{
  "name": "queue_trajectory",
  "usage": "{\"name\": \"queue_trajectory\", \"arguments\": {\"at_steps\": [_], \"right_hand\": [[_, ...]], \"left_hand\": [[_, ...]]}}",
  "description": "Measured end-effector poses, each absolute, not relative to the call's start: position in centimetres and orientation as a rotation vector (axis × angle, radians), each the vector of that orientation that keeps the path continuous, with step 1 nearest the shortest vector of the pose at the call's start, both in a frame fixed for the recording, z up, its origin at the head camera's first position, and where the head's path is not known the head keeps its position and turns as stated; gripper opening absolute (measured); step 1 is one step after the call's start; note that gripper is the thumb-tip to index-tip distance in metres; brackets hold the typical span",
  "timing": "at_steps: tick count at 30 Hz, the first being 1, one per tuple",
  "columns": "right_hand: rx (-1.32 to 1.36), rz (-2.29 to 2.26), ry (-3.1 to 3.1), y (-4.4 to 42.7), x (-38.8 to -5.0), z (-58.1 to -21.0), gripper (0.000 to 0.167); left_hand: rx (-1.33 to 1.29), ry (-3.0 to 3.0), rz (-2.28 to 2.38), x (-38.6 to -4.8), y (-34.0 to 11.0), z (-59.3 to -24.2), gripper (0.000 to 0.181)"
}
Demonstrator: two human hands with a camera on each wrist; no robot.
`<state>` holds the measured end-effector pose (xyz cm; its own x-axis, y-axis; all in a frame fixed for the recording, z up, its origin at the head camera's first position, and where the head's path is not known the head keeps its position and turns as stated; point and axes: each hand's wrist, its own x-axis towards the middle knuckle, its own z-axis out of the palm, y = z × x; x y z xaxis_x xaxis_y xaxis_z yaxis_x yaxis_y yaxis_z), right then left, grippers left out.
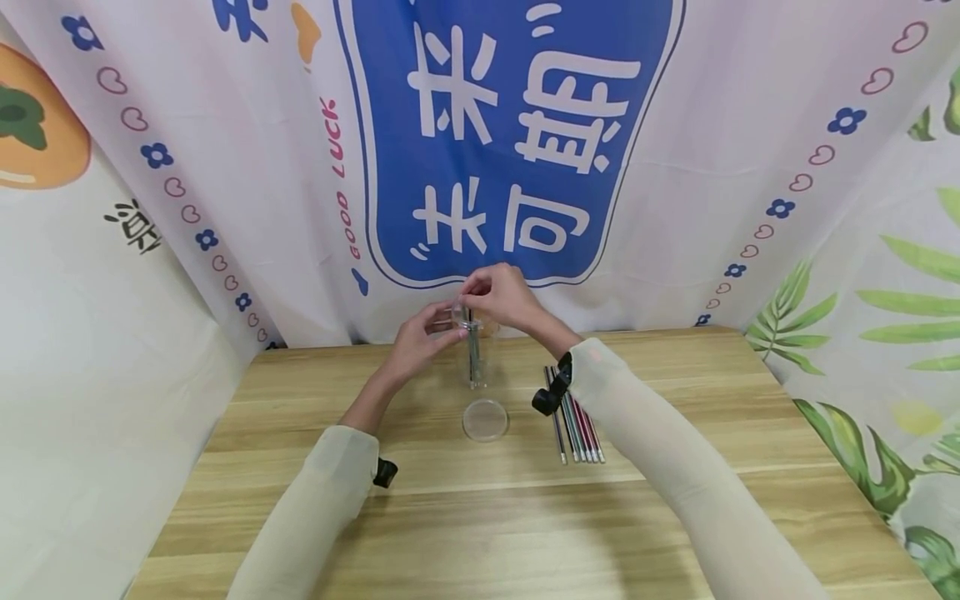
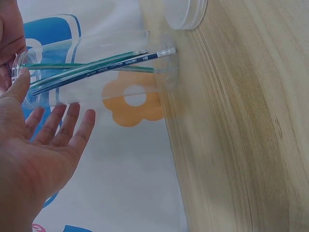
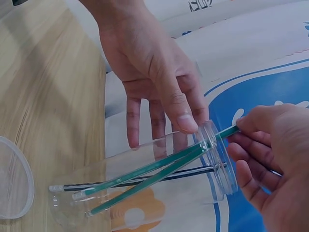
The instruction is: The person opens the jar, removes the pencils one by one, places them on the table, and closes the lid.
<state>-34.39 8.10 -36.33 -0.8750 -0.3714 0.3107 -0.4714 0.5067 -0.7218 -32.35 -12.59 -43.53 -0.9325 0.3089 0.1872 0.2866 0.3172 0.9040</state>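
Observation:
A clear plastic jar [image 1: 487, 362] stands upright on the table near its back edge, with several pencils inside, green ones and a dark one [image 2: 111, 66]. My left hand [image 1: 422, 340] holds the jar near its open mouth, thumb on one side and fingers behind. Above the mouth, my right hand [image 1: 506, 296] pinches the upper end of a green pencil [image 3: 228, 132], whose lower part is inside the jar. In the right wrist view, the eraser ends of the pencils point toward the jar's bottom.
A round clear lid [image 1: 485, 420] lies in front of the jar. To its right, a row of dark, green and red pencils [image 1: 587, 433] lies on the wooden table [image 1: 480, 525], partly below the right wrist. A printed cloth [image 1: 300, 275] hangs right behind the table.

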Motion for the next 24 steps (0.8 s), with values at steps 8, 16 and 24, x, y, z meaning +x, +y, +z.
{"name": "queue_trajectory", "arguments": {"at_steps": [8,16,24], "right_hand": [[0.713,1.387,-2.515,8.9,-34.3,-36.4,0.010],[0.682,1.498,-2.387,9.6,-34.1,-36.9,0.010],[0.630,1.587,-2.286,10.1,-33.8,-36.8,0.007]], "left_hand": [[0.539,2.531,1.717,-32.2,-12.5,-43.4,0.066],[0.523,2.523,1.719,-32.2,-12.5,-43.4,0.066],[0.525,2.517,1.731,-32.3,-12.5,-43.5,0.068]]}}
